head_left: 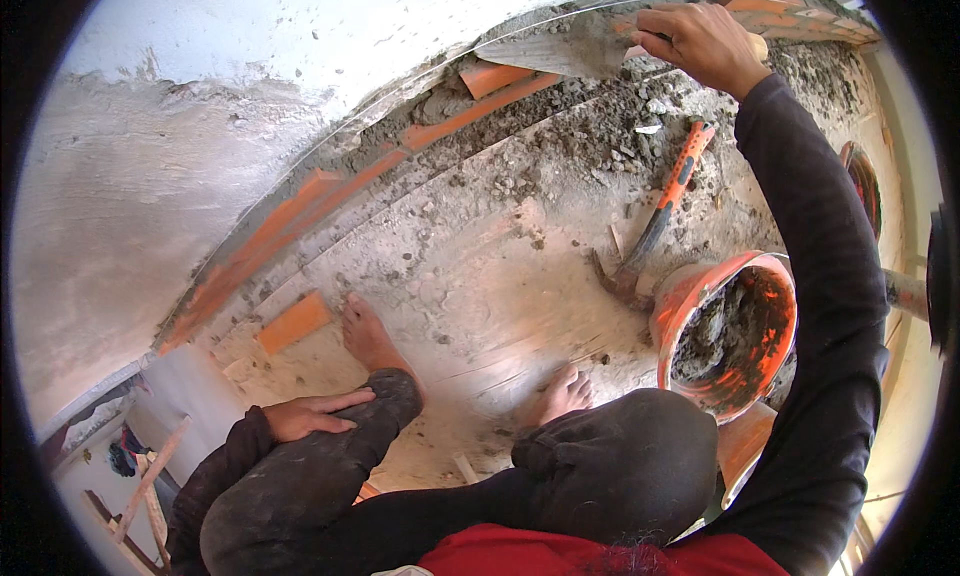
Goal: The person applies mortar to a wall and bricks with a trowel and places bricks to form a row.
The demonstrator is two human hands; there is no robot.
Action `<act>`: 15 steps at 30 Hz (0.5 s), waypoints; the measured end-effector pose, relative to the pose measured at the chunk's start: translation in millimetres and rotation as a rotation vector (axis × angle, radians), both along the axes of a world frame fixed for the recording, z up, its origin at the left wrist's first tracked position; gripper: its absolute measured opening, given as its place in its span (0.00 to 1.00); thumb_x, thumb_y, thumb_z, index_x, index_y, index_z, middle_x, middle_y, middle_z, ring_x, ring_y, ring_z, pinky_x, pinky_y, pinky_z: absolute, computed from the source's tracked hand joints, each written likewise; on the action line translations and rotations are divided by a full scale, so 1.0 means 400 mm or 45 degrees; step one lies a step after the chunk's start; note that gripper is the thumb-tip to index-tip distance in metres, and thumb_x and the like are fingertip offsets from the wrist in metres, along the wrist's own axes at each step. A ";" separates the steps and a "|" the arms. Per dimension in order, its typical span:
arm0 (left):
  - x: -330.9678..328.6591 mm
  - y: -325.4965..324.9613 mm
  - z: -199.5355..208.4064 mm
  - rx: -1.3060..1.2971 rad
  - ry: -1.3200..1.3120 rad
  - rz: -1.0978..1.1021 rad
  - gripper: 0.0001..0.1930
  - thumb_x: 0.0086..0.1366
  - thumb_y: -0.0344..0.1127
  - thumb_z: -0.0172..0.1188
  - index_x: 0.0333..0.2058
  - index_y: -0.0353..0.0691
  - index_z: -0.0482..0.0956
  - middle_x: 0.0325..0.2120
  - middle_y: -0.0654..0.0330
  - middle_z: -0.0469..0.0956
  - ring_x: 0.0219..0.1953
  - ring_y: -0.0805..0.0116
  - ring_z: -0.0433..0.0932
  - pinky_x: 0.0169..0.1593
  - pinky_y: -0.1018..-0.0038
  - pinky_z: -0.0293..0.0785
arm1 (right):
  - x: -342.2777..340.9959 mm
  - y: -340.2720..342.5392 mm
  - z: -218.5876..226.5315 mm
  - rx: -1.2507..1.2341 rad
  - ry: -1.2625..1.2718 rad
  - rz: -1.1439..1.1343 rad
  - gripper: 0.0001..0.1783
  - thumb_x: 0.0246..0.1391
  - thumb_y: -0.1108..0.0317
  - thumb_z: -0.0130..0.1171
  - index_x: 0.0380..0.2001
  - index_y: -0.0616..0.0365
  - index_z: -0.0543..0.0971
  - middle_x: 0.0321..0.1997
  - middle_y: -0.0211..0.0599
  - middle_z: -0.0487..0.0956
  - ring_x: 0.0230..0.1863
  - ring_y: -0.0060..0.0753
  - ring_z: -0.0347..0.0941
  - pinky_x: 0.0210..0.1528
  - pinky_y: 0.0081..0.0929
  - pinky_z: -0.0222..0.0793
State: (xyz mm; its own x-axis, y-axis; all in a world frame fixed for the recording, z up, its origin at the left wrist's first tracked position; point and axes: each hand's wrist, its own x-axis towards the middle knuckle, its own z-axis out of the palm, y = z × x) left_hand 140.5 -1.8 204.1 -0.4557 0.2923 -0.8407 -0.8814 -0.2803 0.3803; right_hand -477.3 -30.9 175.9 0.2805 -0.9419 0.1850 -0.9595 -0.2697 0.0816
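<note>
Beside the rough white wall [230, 36], your right hand [703, 44] grips a grey metal trowel [548, 56]; your left hand [315, 416] lies flat on your dark trouser leg [290, 486].

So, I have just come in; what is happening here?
The person's right hand grips a grey metal trowel with a pale handle, its blade at the row of orange bricks along the white wall. The left hand rests on the left knee. A round orange bucket holds grey mortar; an orange-handled hammer lies on the dusty floor.
</note>
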 end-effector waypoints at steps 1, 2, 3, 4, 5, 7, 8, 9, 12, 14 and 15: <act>-0.005 -0.001 0.002 -0.025 0.015 -0.046 0.31 0.72 0.38 0.49 0.70 0.44 0.50 0.71 0.56 0.45 0.71 0.65 0.46 0.70 0.71 0.43 | 0.000 0.013 0.006 0.018 0.012 -0.041 0.15 0.61 0.54 0.54 0.31 0.53 0.78 0.25 0.40 0.76 0.27 0.49 0.73 0.29 0.46 0.66; -0.011 -0.001 0.003 -0.011 -0.011 -0.034 0.32 0.71 0.40 0.49 0.70 0.43 0.49 0.71 0.55 0.45 0.71 0.64 0.46 0.70 0.72 0.42 | 0.003 0.028 0.013 -0.021 -0.001 -0.001 0.14 0.61 0.54 0.54 0.30 0.53 0.77 0.24 0.40 0.75 0.27 0.49 0.73 0.29 0.46 0.66; -0.015 0.001 0.005 0.002 -0.038 -0.020 0.33 0.71 0.43 0.49 0.70 0.43 0.49 0.71 0.54 0.46 0.71 0.63 0.46 0.70 0.72 0.42 | 0.009 0.041 0.019 -0.061 -0.015 0.041 0.14 0.60 0.55 0.55 0.30 0.53 0.77 0.24 0.40 0.75 0.27 0.49 0.73 0.29 0.45 0.66; -0.018 0.001 0.005 0.014 -0.064 -0.008 0.34 0.71 0.46 0.49 0.70 0.43 0.49 0.71 0.53 0.46 0.72 0.62 0.45 0.70 0.73 0.41 | 0.014 0.059 0.026 -0.101 -0.027 0.081 0.13 0.60 0.56 0.55 0.29 0.53 0.76 0.24 0.40 0.74 0.27 0.50 0.73 0.29 0.45 0.66; -0.017 0.001 -0.003 -0.002 -0.052 -0.056 0.34 0.71 0.46 0.49 0.70 0.43 0.49 0.71 0.52 0.46 0.72 0.62 0.46 0.70 0.72 0.41 | 0.014 0.087 0.031 -0.066 -0.037 0.023 0.13 0.59 0.56 0.55 0.29 0.53 0.76 0.24 0.40 0.74 0.28 0.50 0.73 0.29 0.45 0.65; -0.012 0.002 -0.023 -0.038 -0.024 -0.155 0.34 0.71 0.47 0.50 0.70 0.43 0.49 0.71 0.52 0.47 0.72 0.61 0.46 0.70 0.72 0.42 | 0.020 0.153 0.051 0.002 -0.054 -0.095 0.12 0.58 0.57 0.56 0.28 0.54 0.76 0.24 0.40 0.74 0.28 0.50 0.72 0.29 0.44 0.65; -0.015 -0.002 -0.026 -0.049 0.001 -0.188 0.34 0.71 0.47 0.49 0.70 0.43 0.49 0.70 0.52 0.47 0.72 0.61 0.46 0.70 0.72 0.42 | 0.021 0.190 0.070 0.043 -0.100 -0.093 0.13 0.58 0.57 0.56 0.28 0.55 0.75 0.25 0.40 0.74 0.28 0.51 0.72 0.28 0.44 0.65; -0.022 -0.007 -0.032 -0.058 0.034 -0.225 0.34 0.71 0.48 0.49 0.70 0.43 0.48 0.70 0.51 0.47 0.72 0.61 0.46 0.70 0.72 0.42 | 0.028 0.235 0.090 0.034 -0.095 -0.131 0.13 0.58 0.57 0.56 0.28 0.56 0.74 0.26 0.40 0.74 0.29 0.50 0.72 0.29 0.44 0.65; -0.017 -0.007 -0.033 -0.086 0.017 -0.328 0.37 0.71 0.52 0.49 0.70 0.43 0.47 0.70 0.50 0.47 0.72 0.60 0.46 0.70 0.71 0.42 | 0.089 0.386 0.167 0.123 -0.199 -0.312 0.11 0.55 0.59 0.58 0.29 0.55 0.76 0.25 0.42 0.74 0.30 0.52 0.74 0.31 0.45 0.67; -0.038 -0.016 -0.039 -0.085 -0.031 -0.426 0.40 0.70 0.57 0.48 0.70 0.43 0.45 0.70 0.50 0.47 0.72 0.59 0.46 0.70 0.71 0.41 | 0.118 0.521 0.241 0.163 -0.310 -0.438 0.11 0.55 0.59 0.59 0.28 0.56 0.77 0.25 0.43 0.75 0.30 0.52 0.73 0.31 0.44 0.67; -0.051 -0.022 -0.038 -0.076 -0.080 -0.486 0.42 0.69 0.59 0.48 0.70 0.42 0.44 0.70 0.50 0.46 0.72 0.59 0.45 0.70 0.70 0.41 | 0.131 0.583 0.270 0.199 -0.344 -0.510 0.11 0.55 0.59 0.59 0.28 0.57 0.77 0.25 0.43 0.75 0.30 0.52 0.73 0.31 0.44 0.66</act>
